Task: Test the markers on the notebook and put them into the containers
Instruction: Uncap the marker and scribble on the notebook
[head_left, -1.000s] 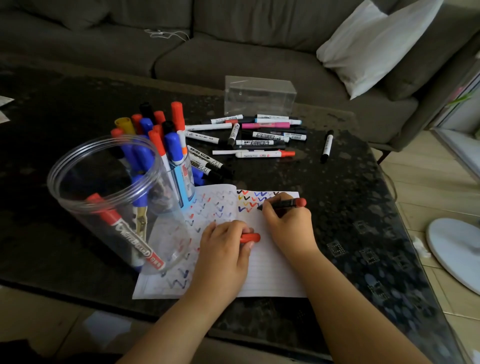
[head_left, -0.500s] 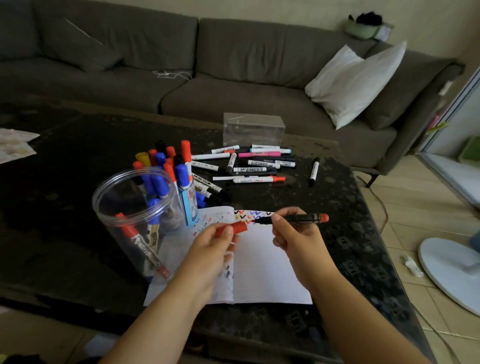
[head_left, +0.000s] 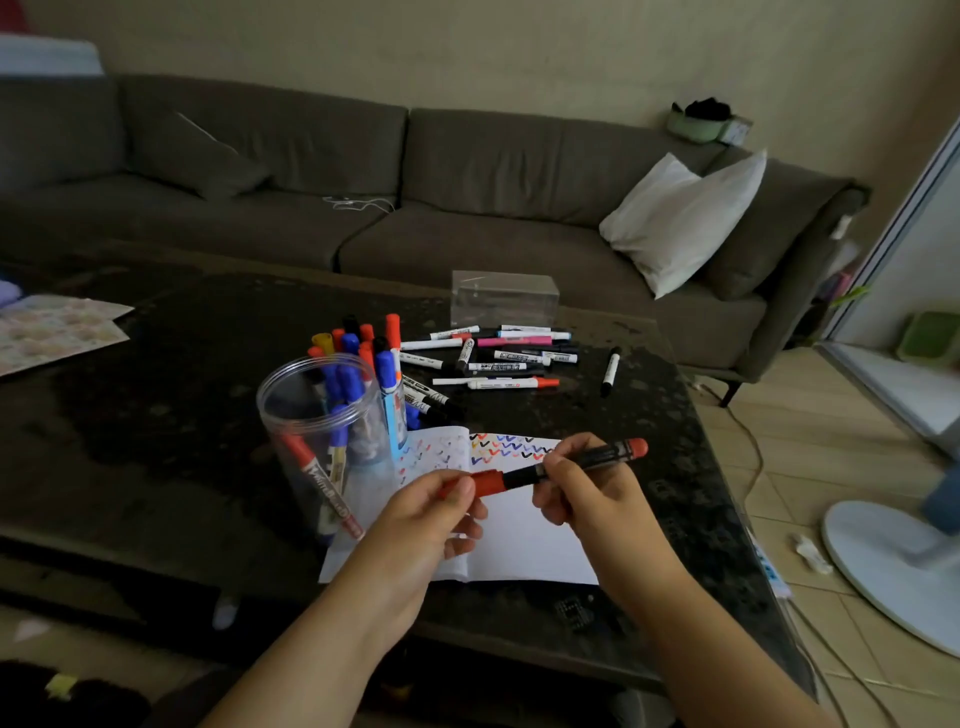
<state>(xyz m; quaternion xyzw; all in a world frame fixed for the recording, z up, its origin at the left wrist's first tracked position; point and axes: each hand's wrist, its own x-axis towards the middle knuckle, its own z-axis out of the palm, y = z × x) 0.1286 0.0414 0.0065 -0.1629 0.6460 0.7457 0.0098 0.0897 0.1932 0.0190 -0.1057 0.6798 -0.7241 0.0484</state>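
The marker (head_left: 582, 461) is a slim black cylinder with a red end plug, and its red cap (head_left: 480, 482) is a short smooth plastic sleeve seated over the tip end. Its long axis runs nearly level, rising a little to the right, plug end to the right and capped end to the left, held in the air above the open notebook (head_left: 519, 540), whose flat white pages carry rows of coloured zigzag test strokes. The right hand (head_left: 587, 493) pinches the barrel between thumb and curled fingers; the left hand (head_left: 436, 514) pinches the cap with thumb and forefinger, the other fingers loosely bent. Left of the notebook stands a clear round plastic jar (head_left: 291, 415) with a few markers leaning inside; a clear box (head_left: 504, 297) sits farther back on the dark, glossy mottled table (head_left: 156, 441), with loose markers between. Half a second ago cap and marker were apart; now they are joined, and both hands are higher.
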